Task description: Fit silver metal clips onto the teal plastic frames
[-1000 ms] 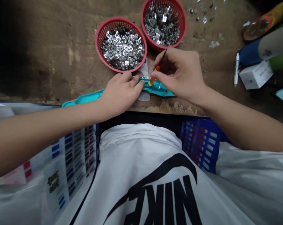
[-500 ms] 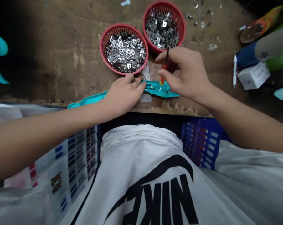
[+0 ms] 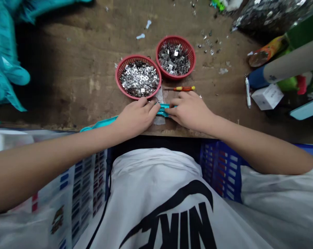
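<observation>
together, the left hand [image 3: 135, 117] and right hand [image 3: 190, 112] clamp the teal plastic strip [image 3: 164, 110] between them.

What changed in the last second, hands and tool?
The right hand let go of the small orange-and-yellow screwdriver, which now lies flat on the wooden bench beside the red baskets, and moved down onto the teal plastic part. The left hand stayed on that part. The metal clips in the baskets look unchanged.

Upside-down black NIKE [image 3: 182, 224] and swoosh [image 3: 190, 193] on the white shirt [image 3: 151, 169]; print on the white box [image 3: 267, 97] too small to read
</observation>
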Motion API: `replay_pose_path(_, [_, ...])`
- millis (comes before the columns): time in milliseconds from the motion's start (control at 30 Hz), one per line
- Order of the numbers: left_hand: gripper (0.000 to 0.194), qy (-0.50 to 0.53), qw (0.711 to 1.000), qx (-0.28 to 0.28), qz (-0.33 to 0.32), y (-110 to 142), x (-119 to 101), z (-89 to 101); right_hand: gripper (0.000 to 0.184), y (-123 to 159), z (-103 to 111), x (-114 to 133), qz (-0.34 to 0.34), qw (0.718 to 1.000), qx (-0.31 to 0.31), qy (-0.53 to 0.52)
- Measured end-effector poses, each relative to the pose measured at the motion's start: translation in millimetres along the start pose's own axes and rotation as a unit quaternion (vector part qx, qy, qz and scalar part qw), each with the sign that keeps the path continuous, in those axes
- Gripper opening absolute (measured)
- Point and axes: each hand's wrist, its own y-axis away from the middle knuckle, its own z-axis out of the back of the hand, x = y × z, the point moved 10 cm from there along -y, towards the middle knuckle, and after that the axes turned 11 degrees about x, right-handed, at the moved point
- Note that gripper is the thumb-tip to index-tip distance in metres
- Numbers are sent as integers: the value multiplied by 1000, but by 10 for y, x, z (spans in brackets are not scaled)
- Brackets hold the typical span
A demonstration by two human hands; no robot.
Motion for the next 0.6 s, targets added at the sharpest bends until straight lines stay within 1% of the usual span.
replay_pose_path(67, [40, -11, 1000, 15, -1, -1, -10, -4, 42, -18, -3, 42, -5, 999, 34, 12])
replay_pose_path(133, [37, -22, 999, 24, -1, -1, -15, -5, 40, -28, 14, 37, -8, 998, 52, 17])
replay_pose_path(267, [42, -36, 999, 39, 3, -16, -2, -18, 38, -37, 23, -8, -4, 997, 77, 23])
replay_pose_path(367, [44, -24, 998, 64, 3, -29, 28, -36, 36, -77, 54, -41, 0, 999, 47, 23])
replay_pose_path(433, [46, -20, 996, 81, 13, -37, 58, -35, 33, -123, 61, -57, 1, 1000, 18, 15])
replay_pose_path(467, [48, -22, 996, 89, 20, -43, 65, -31, 35, -149, 45, -61, 0, 1000, 10, 11])
replay_pose_path(500, [48, -27, 995, 94, 26, -50, 59, -24, 41, -175, 15, -61, 0, 1000, 7, 6])
replay_pose_path(600, [48, -48, 993, 101, 38, -77, -39, 11, 69, -237, -88, -43, -12, 1000, 4, 0])
